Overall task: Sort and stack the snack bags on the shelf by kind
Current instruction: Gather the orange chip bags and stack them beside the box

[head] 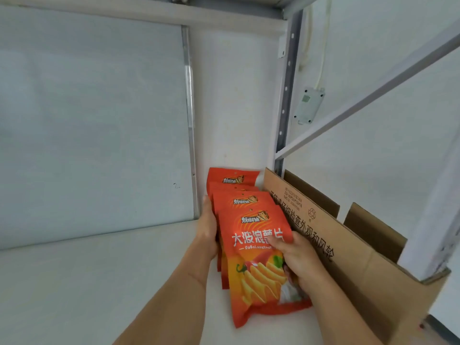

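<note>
Front chip bag (258, 265) pinched by right hand (298, 260), left hand (207, 235) flat-open against stack's (234, 192) side

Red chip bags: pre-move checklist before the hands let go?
1. All one kind: ok, every visible red chip bag matches.
2. Left hand bracing the row's left side: ok.
3. Right hand gripping the front bag's right edge: ok.
4. Row close beside the cardboard box: ok.
5. Bags self-supporting on the shelf: cannot tell.
6. Number of bags: cannot tell, overlapped.
</note>
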{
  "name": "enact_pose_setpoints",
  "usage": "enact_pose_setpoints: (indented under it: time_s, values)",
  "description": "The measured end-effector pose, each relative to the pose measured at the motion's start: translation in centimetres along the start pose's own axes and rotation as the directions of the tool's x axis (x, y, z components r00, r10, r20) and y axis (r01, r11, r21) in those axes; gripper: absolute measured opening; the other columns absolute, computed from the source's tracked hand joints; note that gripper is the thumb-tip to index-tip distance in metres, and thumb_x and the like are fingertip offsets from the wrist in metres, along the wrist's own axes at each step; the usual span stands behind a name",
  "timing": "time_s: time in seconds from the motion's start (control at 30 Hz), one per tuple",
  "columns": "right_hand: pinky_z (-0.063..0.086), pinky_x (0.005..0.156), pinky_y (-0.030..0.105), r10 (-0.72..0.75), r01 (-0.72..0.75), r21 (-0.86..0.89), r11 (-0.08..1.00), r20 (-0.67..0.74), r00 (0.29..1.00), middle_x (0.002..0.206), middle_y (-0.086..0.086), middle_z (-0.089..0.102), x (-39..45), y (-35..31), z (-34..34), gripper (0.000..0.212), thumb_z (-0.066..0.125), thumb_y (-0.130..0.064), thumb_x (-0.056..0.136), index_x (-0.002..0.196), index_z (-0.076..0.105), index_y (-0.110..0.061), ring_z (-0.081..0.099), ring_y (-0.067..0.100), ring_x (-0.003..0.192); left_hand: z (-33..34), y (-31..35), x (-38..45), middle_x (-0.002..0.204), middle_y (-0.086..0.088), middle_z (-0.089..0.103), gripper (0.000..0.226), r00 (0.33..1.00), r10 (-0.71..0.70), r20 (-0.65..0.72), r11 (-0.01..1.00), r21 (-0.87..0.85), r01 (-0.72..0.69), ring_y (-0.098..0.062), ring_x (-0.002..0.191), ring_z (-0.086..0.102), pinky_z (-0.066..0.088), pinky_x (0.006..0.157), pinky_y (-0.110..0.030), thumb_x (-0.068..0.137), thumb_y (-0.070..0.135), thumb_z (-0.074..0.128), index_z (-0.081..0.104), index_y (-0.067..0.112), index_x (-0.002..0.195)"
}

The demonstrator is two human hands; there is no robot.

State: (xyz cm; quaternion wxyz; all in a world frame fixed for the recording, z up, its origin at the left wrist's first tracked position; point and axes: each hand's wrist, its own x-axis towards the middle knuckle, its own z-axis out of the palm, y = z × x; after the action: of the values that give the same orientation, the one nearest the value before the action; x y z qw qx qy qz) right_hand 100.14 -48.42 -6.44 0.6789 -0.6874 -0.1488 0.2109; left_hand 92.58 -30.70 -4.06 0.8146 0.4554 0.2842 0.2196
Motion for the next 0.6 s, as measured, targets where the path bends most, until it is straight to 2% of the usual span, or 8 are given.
enact_pose_setpoints:
  time_s: [0.07, 0.13, 0.23, 0.37, 0.43, 0.53, 0.57, 0.6]
  values:
    - [0.058, 0.06, 0.028, -0.022, 0.022, -0.038, 0.999, -0.019, 1.0, 0.096, 0.017, 0.077, 0.8, 0.2, 0.2, 0.021, 0.075, -0.012, 0.086, 0.105, 0.072, -0.003, 0.074, 0.027, 0.075, 0.0, 0.3, -0.1, 0.105, -0.012, 0.077, 0.075, 0.998, 0.038, 0.052, 0.997, 0.064, -0.041, -0.031, 0.094, 0.075, 0.063, 0.076, -0.043, 0.089, 0.079, 0.031, 0.067, 0.021, 0.12]
    - [0.061, 0.071, 0.033, -0.064, 0.056, -0.138, 0.989, -0.051, 0.997, 0.095, 0.011, 0.078, 1.4, 0.6, 0.5, 0.019, 0.078, -0.022, 0.085, 0.1, 0.073, -0.011, 0.075, 0.022, 0.076, 0.0, 0.3, 0.2, 0.11, -0.01, 0.075, 0.074, 0.995, 0.073, 0.061, 0.987, 0.137, -0.081, -0.029, 0.092, 0.076, 0.063, 0.074, -0.045, 0.081, 0.078, 0.052, 0.057, 0.022, 0.128]
    - [0.059, 0.086, 0.045, -0.077, 0.042, -0.278, 0.96, -0.116, 0.99, 0.094, 0.002, 0.077, 1.9, 1.2, 0.8, 0.033, 0.08, -0.038, 0.081, 0.103, 0.07, -0.016, 0.074, 0.022, 0.083, -0.3, -1.0, 0.9, 0.118, -0.008, 0.07, 0.068, 0.991, 0.13, 0.01, 0.949, 0.288, -0.128, -0.028, 0.094, 0.074, 0.062, 0.08, -0.05, 0.079, 0.048, 0.079, 0.046, 0.019, 0.13]
    - [0.053, 0.083, 0.032, -0.111, 0.035, -0.396, 0.917, -0.17, 0.979, 0.106, 0.004, 0.073, 1.7, 0.8, 1.2, 0.045, 0.077, -0.042, 0.083, 0.114, 0.062, -0.014, 0.068, 0.019, 0.086, -0.8, -2.0, 1.3, 0.122, -0.009, 0.068, 0.055, 0.974, 0.227, -0.01, 0.896, 0.394, -0.205, -0.027, 0.096, 0.073, 0.061, 0.083, -0.048, 0.084, 0.034, 0.078, 0.047, 0.017, 0.127]
    - [0.049, 0.082, 0.029, -0.143, 0.041, -0.472, 0.881, -0.182, 0.973, 0.117, 0.005, 0.07, 1.3, 0.2, 1.3, 0.058, 0.077, -0.043, 0.082, 0.128, 0.055, -0.014, 0.067, 0.022, 0.093, -1.0, -1.7, 1.2, 0.125, -0.009, 0.066, 0.065, 0.969, 0.247, -0.016, 0.882, 0.418, -0.218, -0.027, 0.1, 0.071, 0.06, 0.085, -0.049, 0.082, 0.045, 0.076, 0.044, 0.016, 0.131]
    - [0.05, 0.099, 0.042, -0.241, 0.088, -0.599, 0.796, -0.18, 0.954, 0.138, 0.005, 0.059, 0.5, -0.3, 1.7, 0.082, 0.073, -0.051, 0.082, 0.148, 0.035, -0.021, 0.061, 0.027, 0.119, -2.0, -1.5, 1.1, 0.139, -0.01, 0.055, 0.112, 0.95, 0.303, -0.069, 0.791, 0.575, -0.211, -0.031, 0.114, 0.065, 0.056, 0.093, -0.052, 0.058, 0.084, 0.063, 0.034, 0.02, 0.145]
    - [0.048, 0.103, 0.045, -0.294, 0.105, -0.675, 0.73, -0.172, 0.94, 0.144, 0.006, 0.053, 0.1, -0.5, 2.0, 0.084, 0.07, -0.054, 0.084, 0.15, 0.032, -0.02, 0.055, 0.028, 0.127, -2.3, -1.4, 0.4, 0.144, -0.011, 0.05, 0.113, 0.941, 0.33, -0.069, 0.742, 0.635, -0.214, -0.032, 0.121, 0.06, 0.053, 0.097, -0.052, 0.06, 0.086, 0.058, 0.033, 0.019, 0.148]
    - [0.045, 0.106, 0.046, -0.357, 0.116, -0.764, 0.635, -0.157, 0.921, 0.148, 0.008, 0.047, -0.4, -0.7, 2.4, 0.083, 0.066, -0.055, 0.086, 0.151, 0.03, -0.018, 0.049, 0.029, 0.132, -2.6, -1.0, -0.9, 0.149, -0.011, 0.044, 0.104, 0.925, 0.376, -0.057, 0.672, 0.703, -0.23, -0.033, 0.128, 0.055, 0.049, 0.102, -0.052, 0.071, 0.081, 0.056, 0.033, 0.016, 0.15]
